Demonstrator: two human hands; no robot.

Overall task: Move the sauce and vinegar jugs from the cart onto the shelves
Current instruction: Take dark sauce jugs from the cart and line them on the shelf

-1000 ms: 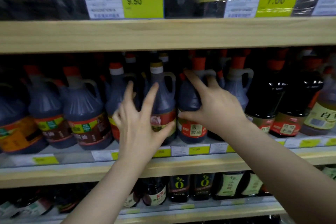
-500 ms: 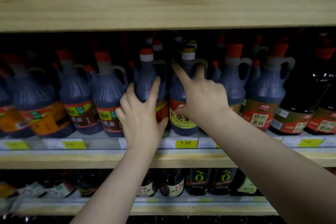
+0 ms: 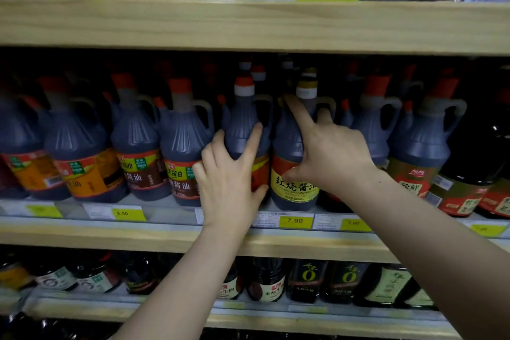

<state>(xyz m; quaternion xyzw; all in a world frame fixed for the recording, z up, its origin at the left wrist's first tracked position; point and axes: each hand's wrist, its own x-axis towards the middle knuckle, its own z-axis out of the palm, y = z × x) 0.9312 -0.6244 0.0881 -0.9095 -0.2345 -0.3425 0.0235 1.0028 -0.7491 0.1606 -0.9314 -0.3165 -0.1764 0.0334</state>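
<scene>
On the middle shelf (image 3: 82, 234) stands a row of dark sauce jugs with handles. My left hand (image 3: 229, 182) wraps the body of a jug with a red-and-white cap (image 3: 244, 124), fingers spread on its front and thumb at its right side. Beside it, my right hand (image 3: 331, 157) grips a jug with a gold cap and yellow label (image 3: 292, 188), index finger stretched up to the neck and another finger at the handle. Both jugs stand upright on the shelf, close together. The cart is out of view.
More red-capped jugs (image 3: 185, 141) fill the shelf on both sides, with dark glossy bottles (image 3: 474, 154) at the far right. The upper wooden shelf board (image 3: 248, 25) hangs close above the caps. Small bottles (image 3: 307, 281) line the lower shelf. Price tags (image 3: 295, 220) run along the edges.
The view has swung left and closer. Both hands have shifted left along the row, from the gold-capped and red-capped jugs to the red-and-white-capped and gold-capped jugs.
</scene>
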